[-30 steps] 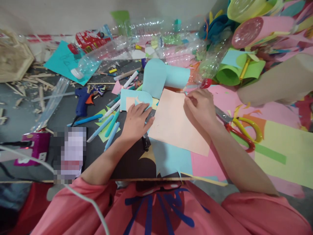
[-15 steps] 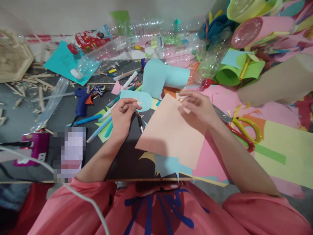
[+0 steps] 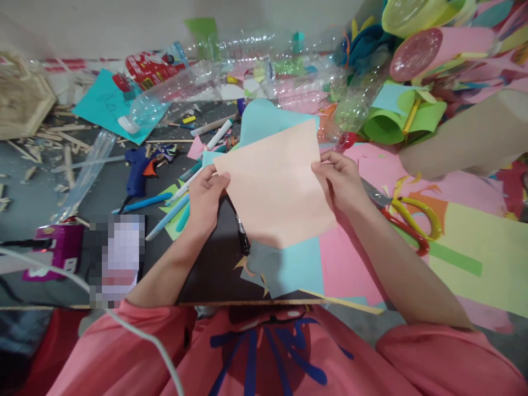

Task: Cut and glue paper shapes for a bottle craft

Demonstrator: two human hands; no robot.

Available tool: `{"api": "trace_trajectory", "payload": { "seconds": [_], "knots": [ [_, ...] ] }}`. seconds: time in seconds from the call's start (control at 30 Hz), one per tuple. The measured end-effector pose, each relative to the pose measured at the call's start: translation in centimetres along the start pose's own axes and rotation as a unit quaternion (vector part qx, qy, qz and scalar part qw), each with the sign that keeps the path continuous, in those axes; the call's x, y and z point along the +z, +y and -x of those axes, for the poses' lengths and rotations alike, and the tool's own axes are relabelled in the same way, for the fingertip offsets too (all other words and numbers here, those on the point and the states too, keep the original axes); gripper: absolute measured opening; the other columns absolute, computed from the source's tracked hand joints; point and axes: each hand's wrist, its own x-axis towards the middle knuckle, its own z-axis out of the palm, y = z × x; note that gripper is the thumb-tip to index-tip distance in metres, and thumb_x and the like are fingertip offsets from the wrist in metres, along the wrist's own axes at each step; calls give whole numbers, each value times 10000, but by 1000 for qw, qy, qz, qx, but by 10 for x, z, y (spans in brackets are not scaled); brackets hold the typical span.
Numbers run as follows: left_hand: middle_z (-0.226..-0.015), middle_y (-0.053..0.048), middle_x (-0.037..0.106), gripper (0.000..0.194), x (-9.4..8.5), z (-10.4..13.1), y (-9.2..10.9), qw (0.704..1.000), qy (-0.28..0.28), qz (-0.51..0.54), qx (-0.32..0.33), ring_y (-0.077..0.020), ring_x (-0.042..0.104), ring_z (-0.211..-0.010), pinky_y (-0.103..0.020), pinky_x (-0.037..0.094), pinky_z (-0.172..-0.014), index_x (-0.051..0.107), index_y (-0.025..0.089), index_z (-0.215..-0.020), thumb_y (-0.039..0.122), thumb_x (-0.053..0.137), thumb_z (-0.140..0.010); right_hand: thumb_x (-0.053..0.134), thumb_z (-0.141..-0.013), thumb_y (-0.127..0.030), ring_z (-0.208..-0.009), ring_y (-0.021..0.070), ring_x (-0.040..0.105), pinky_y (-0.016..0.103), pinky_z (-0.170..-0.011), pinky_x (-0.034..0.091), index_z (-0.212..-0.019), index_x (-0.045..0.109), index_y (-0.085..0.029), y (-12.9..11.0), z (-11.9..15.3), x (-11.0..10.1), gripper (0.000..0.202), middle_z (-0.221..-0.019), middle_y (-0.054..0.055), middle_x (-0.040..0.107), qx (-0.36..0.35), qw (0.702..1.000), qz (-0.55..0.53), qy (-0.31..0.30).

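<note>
Between my hands a sheet of peach paper [image 3: 280, 190] is stretched above the table. My left hand [image 3: 206, 195] pinches its left edge near the upper corner, thumb on top. Along the right edge, my right hand [image 3: 340, 179] is closed on the paper in the same way. Behind the sheet lie light blue paper pieces [image 3: 258, 121], partly covered by it. A black pen [image 3: 242, 234] sticks out below the sheet's left side. Under the lower edge, a light blue sheet [image 3: 299, 267] and a pink sheet [image 3: 350, 264] lie on the table.
Scissors [image 3: 412, 220] lie right of my right hand. To the left are a blue glue gun [image 3: 138, 170], several markers [image 3: 169, 214] and a phone [image 3: 121, 253]. Clear plastic bottles [image 3: 152, 104] line the back. A cardboard tube [image 3: 466, 135] and green paper roll [image 3: 388, 124] stand right.
The peach sheet has turned and moved up and left. My left hand, formerly apart from it with a small pale scrap at its fingers, now grips its left edge. The pen has shifted slightly nearer.
</note>
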Motion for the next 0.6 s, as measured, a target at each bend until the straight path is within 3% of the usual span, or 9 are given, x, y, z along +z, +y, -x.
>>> {"api": "trace_trajectory", "payload": {
  "seconds": [0.07, 0.27, 0.43, 0.53, 0.6],
  "knots": [
    [-562, 52, 565, 332, 0, 1, -2, 1000, 6, -15, 9, -112, 554, -499, -248, 483, -521, 642, 212, -875, 397, 787, -640, 695, -705, -285, -569, 143, 599, 289, -547, 470, -733, 596, -247, -1, 1, -1, 110, -610, -51, 610, 1, 1000, -7, -12],
    [-560, 58, 495, 319, -3, -4, -1, 994, 74, -38, 74, -97, 469, -474, -255, 431, -482, 591, 253, -843, 524, 702, -719, 760, -715, -346, -687, 172, 664, 328, -634, 527, -817, 642, -238, 4, 2, 0, 190, -766, -1, 702, -16, 997, 15, -71],
    [-598, 43, 569, 306, -4, -3, 1, 999, -24, -40, 9, -127, 568, -536, -270, 484, -528, 621, 267, -933, 463, 721, -721, 752, -698, -420, -756, 201, 677, 376, -703, 535, -847, 608, -254, 1, 0, 2, 265, -827, 11, 715, -45, 999, -5, -6],
    [-522, 71, 545, 298, -4, 1, 4, 997, -63, -25, -22, -104, 521, -458, -239, 447, -487, 635, 242, -942, 338, 733, -677, 747, -633, -394, -742, 218, 671, 371, -669, 529, -793, 609, -234, -9, 4, 4, 265, -791, 29, 715, 31, 998, -49, -16],
    [-483, 87, 515, 272, -3, 3, 7, 996, -75, -32, -41, -84, 463, -418, -213, 376, -450, 633, 229, -929, 262, 695, -666, 666, -670, -456, -769, 236, 672, 379, -663, 535, -795, 617, -223, -16, 7, 5, 269, -803, 50, 721, 74, 991, -106, -31]
  ]
}}
